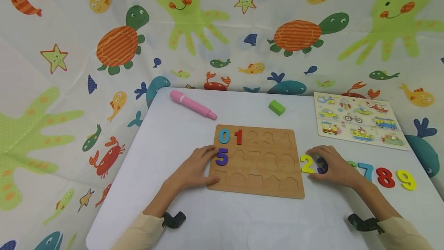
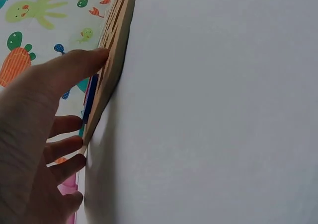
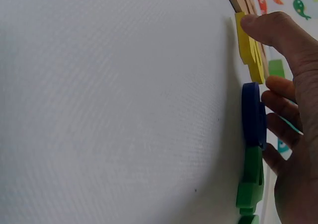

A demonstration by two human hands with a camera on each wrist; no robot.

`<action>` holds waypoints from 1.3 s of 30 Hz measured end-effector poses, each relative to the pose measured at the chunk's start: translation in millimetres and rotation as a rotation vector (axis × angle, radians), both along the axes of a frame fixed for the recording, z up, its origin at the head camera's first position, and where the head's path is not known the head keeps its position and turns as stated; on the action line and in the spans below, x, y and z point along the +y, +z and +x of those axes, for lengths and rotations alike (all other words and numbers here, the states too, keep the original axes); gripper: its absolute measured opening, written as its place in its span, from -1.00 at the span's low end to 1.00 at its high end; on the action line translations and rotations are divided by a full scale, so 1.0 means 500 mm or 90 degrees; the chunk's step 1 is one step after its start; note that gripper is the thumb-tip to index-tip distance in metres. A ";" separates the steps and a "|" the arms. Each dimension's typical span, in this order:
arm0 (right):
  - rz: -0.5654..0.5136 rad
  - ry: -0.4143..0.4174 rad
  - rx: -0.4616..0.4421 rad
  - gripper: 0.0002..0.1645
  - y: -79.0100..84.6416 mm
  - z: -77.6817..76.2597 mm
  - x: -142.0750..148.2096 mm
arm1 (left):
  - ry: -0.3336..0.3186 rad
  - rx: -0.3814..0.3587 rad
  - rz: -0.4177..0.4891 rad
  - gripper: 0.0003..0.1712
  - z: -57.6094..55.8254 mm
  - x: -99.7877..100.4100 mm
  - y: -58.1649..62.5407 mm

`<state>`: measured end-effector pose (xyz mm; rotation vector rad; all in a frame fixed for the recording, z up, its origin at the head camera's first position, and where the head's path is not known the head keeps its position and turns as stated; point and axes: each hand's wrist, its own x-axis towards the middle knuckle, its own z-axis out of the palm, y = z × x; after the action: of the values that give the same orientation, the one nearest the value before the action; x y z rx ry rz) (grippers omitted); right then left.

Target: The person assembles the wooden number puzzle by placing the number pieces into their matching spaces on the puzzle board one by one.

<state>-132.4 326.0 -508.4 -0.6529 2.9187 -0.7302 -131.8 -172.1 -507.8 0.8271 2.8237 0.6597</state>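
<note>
A wooden number board (image 1: 256, 169) lies on the table with a blue 0 (image 1: 224, 136), red 1 (image 1: 238, 137) and purple 5 (image 1: 222, 157) in its recesses. At its left edge rests my left hand (image 1: 194, 167), fingers spread and thumb tip on the lower-left rim. Just past the right edge, my right hand (image 1: 327, 165) holds a yellow number 2 (image 1: 306, 164) between thumb and index finger, thumb touching its near side. The 2 still lies flat. Under that hand is a dark blue 3 (image 1: 322, 165); a green number piece (image 3: 251, 177) sits beside it, mostly hidden in the head view.
Further right lie a blue 7 (image 1: 365, 171), red 8 (image 1: 385, 177) and yellow 9 (image 1: 406, 180). A vehicle picture board (image 1: 360, 120) sits at the back right. Behind the number board are a pink marker (image 1: 193, 105) and a green block (image 1: 277, 107).
</note>
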 end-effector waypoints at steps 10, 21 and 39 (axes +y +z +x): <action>0.014 -0.002 0.004 -0.23 -0.008 -0.002 -0.005 | 0.017 0.006 0.003 0.11 0.004 -0.005 -0.011; -0.020 -0.012 -0.001 -0.25 -0.009 -0.012 -0.010 | 0.025 0.011 0.004 0.11 0.004 -0.005 -0.011; -0.145 -0.024 -0.015 -0.20 0.007 -0.133 -0.133 | 0.018 -0.007 0.015 0.12 0.000 -0.004 -0.013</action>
<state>-199.0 259.3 -505.1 -0.6025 2.8589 -1.0790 -131.7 -174.2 -514.3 0.7865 2.8278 0.7002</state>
